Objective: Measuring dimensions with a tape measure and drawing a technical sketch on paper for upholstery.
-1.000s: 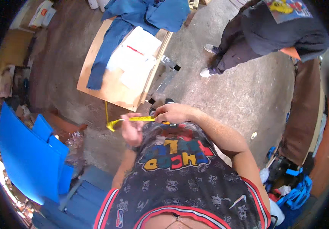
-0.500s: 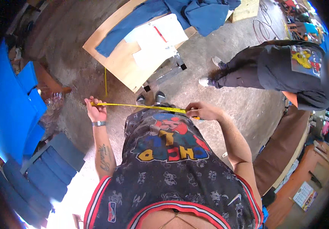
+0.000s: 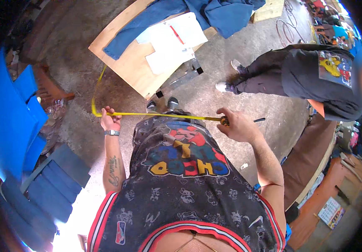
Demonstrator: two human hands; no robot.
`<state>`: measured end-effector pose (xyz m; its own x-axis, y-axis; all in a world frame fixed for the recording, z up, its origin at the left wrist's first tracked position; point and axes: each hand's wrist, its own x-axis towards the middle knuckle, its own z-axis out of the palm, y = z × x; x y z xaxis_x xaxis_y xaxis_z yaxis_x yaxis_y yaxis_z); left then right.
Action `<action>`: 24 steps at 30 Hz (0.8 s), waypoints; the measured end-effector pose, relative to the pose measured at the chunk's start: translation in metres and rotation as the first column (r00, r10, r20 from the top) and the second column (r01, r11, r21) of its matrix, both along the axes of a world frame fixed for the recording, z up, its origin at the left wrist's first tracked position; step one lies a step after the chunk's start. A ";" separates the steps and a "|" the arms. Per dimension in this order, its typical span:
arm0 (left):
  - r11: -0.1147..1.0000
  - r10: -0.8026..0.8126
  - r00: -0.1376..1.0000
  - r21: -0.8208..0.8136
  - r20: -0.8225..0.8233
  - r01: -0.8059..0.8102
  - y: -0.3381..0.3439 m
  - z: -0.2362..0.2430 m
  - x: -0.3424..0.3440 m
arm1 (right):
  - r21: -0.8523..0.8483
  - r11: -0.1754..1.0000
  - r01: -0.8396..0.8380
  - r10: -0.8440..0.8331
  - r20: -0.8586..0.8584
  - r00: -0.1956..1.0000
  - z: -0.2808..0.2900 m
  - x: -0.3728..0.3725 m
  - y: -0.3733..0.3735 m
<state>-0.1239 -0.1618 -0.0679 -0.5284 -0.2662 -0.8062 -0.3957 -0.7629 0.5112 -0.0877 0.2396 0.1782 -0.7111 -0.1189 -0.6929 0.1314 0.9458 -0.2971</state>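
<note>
hands well apart: left hand (image 3: 110,122) pinching yellow tape (image 3: 164,115), right hand (image 3: 242,127) curled round its case (image 3: 224,121); tape stretched between, then bent past the left hand and running up to the tabletop's (image 3: 137,80) near edge, by its left corner. papers (image 3: 164,51) with red pen (image 3: 177,34) toward the right edge; blue cloth (image 3: 227,17) across the far edge; co-worker (image 3: 301,73) standing at right
</note>
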 end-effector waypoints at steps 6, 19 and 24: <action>0.996 -0.047 0.998 -0.075 0.039 0.049 0.025 -0.005 0.018 | -0.007 0.996 -0.088 0.085 -0.186 0.979 -0.030 0.010 -0.032; 0.943 -0.291 0.954 -0.144 0.073 0.299 0.057 0.023 0.031 | -0.082 0.994 -0.074 0.066 -0.096 0.993 -0.067 -0.018 -0.077; 0.806 -0.532 0.846 -0.288 0.030 0.517 0.069 0.041 0.020 | -0.237 0.971 -0.013 -0.025 -0.156 0.987 -0.098 -0.023 -0.103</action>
